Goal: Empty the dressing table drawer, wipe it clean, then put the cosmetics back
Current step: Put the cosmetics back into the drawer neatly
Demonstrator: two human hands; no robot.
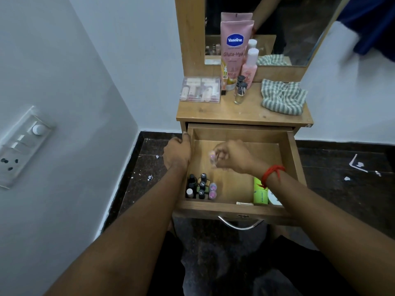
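The wooden drawer stands pulled out below the dressing table top. My left hand grips the drawer's left wall. Over the drawer's middle, my right hand is closed around a small blurred pink item. In the front left corner stand several small dark bottles and two pink-capped ones. A green tube and a white round item lie at the front right, partly under my right wrist. A small flat cream item rests against the front wall.
On the table top: a clear case of cosmetics, a pink Vaseline tube, a pink bottle, two small dark-capped bottles and a striped cloth. A mirror rises behind. A switch panel is on the left wall. Dark floor with scraps.
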